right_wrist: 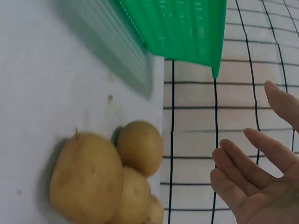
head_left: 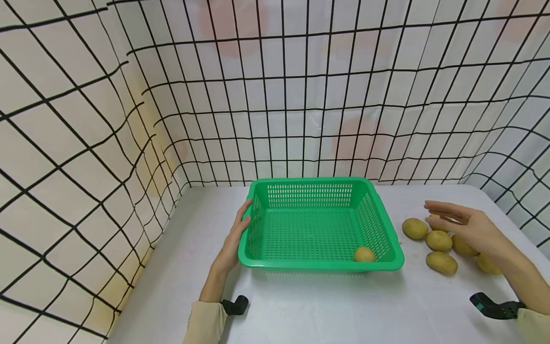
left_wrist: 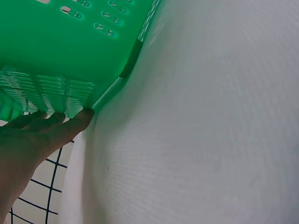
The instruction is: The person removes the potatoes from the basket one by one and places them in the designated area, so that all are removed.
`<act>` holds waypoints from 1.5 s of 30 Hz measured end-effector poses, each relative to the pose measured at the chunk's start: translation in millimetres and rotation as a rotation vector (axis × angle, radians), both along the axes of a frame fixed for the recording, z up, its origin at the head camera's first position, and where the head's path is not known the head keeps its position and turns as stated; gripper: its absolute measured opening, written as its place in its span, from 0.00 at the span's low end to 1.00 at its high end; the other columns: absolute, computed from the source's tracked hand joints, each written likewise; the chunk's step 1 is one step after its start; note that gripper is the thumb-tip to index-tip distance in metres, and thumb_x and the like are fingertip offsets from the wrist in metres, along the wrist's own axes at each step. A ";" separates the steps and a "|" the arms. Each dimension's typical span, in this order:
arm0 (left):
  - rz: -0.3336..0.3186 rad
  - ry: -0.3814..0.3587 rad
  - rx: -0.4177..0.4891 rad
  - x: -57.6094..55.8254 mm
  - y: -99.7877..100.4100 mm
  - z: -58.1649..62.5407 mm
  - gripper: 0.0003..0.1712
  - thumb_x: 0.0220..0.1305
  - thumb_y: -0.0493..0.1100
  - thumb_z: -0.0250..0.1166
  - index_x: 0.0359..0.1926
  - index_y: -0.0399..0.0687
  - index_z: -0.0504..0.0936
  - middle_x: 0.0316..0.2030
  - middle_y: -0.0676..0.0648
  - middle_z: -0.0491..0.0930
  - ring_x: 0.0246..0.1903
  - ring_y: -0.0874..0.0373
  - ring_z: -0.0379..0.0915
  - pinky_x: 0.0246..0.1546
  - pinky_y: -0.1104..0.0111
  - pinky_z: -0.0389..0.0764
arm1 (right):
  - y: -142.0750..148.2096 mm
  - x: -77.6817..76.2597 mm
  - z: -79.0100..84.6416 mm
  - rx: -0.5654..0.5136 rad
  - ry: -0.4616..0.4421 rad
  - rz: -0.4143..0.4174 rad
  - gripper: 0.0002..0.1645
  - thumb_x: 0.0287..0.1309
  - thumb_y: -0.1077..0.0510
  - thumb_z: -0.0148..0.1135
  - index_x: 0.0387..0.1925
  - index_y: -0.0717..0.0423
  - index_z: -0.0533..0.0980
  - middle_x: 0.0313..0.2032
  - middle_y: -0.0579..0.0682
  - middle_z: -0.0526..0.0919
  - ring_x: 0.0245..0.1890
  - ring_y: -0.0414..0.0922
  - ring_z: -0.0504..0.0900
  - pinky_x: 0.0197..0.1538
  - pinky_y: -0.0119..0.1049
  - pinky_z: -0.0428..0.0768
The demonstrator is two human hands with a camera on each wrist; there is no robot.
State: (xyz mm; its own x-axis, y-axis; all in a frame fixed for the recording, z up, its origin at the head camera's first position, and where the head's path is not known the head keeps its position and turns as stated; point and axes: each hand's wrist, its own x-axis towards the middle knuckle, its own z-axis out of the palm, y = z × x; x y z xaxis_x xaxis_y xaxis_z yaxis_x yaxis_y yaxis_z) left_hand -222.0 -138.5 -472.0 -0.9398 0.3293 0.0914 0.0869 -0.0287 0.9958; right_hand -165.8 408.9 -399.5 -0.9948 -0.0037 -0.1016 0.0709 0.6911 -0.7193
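Note:
A green plastic basket with slotted walls stands on the white table, one potato in its near right corner. At the basket's left side is my left hand, its extended fingers touching the outer wall. In the left wrist view these fingers lie against the slotted wall near its lower edge. Over the loose potatoes to the right, my right hand hovers with nothing in it. The right wrist view shows that hand with fingers spread and apart from the potatoes.
Several potatoes lie grouped on the table right of the basket, some partly hidden by my right hand and forearm. White walls with a black grid enclose the table at the back and sides.

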 end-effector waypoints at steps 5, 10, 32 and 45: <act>0.014 -0.009 0.007 0.2 1.1 1.8 0.29 0.83 0.60 0.38 0.80 0.81 0.47 0.82 0.57 0.41 0.80 0.47 0.43 0.74 0.42 0.53 | -22.0 0.7 4.3 -0.040 -0.010 0.074 0.42 0.72 0.38 0.59 0.80 0.43 0.59 0.77 0.62 0.63 0.76 0.71 0.56 0.65 0.77 0.61; 0.018 -0.007 0.008 0.7 1.4 3.4 0.29 0.83 0.59 0.37 0.80 0.81 0.47 0.82 0.57 0.41 0.80 0.47 0.42 0.75 0.42 0.51 | -44.4 -1.4 3.6 0.012 0.091 0.157 0.36 0.74 0.45 0.61 0.77 0.49 0.65 0.75 0.59 0.68 0.74 0.61 0.68 0.66 0.54 0.77; -0.007 -0.008 0.019 0.2 0.0 3.7 0.30 0.84 0.57 0.36 0.81 0.76 0.44 0.83 0.54 0.39 0.79 0.44 0.42 0.74 0.41 0.52 | -97.8 -8.3 9.8 0.141 0.149 0.245 0.38 0.63 0.43 0.71 0.70 0.53 0.74 0.79 0.65 0.57 0.71 0.81 0.58 0.60 0.82 0.62; 0.006 -0.019 0.016 0.7 0.0 5.7 0.31 0.83 0.57 0.37 0.81 0.77 0.45 0.83 0.54 0.40 0.78 0.44 0.44 0.73 0.43 0.54 | -106.9 -9.7 9.8 0.163 0.208 0.322 0.36 0.62 0.46 0.73 0.68 0.54 0.76 0.77 0.64 0.61 0.74 0.77 0.58 0.61 0.82 0.61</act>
State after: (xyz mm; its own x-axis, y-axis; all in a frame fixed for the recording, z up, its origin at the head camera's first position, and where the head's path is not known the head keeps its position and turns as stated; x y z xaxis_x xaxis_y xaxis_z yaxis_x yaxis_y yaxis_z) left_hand -221.4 -138.5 -466.3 -0.9434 0.3221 0.0791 0.0684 -0.0446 0.9967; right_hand -175.5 302.0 -389.7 -0.9449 -0.3181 0.0768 -0.3026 0.7600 -0.5752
